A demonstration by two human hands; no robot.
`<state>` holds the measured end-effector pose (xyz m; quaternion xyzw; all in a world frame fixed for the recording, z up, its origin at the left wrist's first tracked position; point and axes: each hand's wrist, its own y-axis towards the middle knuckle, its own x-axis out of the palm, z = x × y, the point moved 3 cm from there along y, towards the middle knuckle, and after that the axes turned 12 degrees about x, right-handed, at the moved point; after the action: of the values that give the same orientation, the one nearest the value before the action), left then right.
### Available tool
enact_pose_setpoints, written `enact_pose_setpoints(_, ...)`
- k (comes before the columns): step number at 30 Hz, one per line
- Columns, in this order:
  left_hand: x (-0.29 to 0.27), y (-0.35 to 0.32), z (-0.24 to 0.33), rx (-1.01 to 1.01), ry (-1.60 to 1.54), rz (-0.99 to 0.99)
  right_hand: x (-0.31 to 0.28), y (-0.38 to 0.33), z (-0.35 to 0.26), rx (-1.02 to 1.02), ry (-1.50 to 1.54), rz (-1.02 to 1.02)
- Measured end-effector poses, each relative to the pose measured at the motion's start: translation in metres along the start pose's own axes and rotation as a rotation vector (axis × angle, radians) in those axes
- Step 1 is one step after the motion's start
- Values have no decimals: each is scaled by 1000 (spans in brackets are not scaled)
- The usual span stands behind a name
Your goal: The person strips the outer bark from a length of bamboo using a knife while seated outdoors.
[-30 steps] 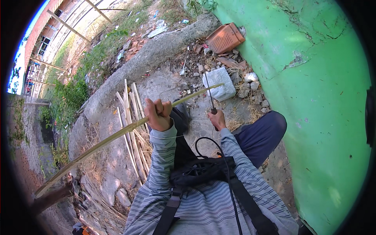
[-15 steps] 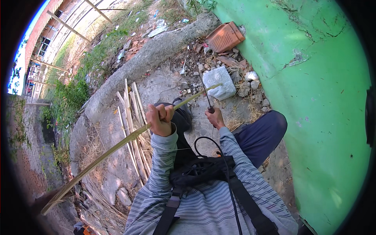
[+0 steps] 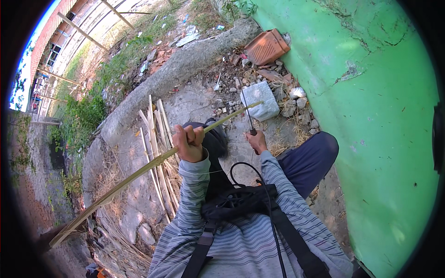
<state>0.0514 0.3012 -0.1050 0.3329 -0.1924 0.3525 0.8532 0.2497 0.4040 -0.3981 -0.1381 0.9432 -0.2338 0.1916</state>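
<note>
My left hand (image 3: 189, 143) is closed around a long pale green strip that looks like split bamboo (image 3: 125, 184). The strip slants from the lower left up to the right, its thin end lying over a white block (image 3: 260, 109) on the ground. In my closed right hand (image 3: 257, 142) is the dark handle of a knife (image 3: 253, 132). Its long, narrow blade points away from me and crosses the strip near the thin end, in front of the block. Whether blade and strip touch cannot be made out.
Several split strips (image 3: 160, 153) lie on the concrete left of my left arm. A green wall (image 3: 380, 139) rises at the right. Beyond the block are rubble and an orange-brown plastic basket (image 3: 268, 47). A low concrete kerb (image 3: 181, 62) curves behind. A black cable (image 3: 248, 163) loops before my chest.
My right hand has shifted slightly right and toward me, drawing the knife with it. The left hand and strip stay nearly in place.
</note>
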Motion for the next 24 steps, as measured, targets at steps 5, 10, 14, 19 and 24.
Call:
enact_pose_setpoints(5,-6,0,-1,33,-31,-112,9,-13,3,259,270,-163)
enact_pose_setpoints(10,-4,0,-2,22,-29,-52,15,-7,-9,-182,-10,-80)
enact_pose_setpoints(14,-1,2,-1,16,-20,-52,9,0,17,299,230,-163)
enact_pose_setpoints(19,-9,-1,-3,2,-15,-31,10,-8,16,362,234,-141)
enact_pose_setpoints(24,-9,-2,-5,8,-69,-58,8,-5,8,-7,40,-80)
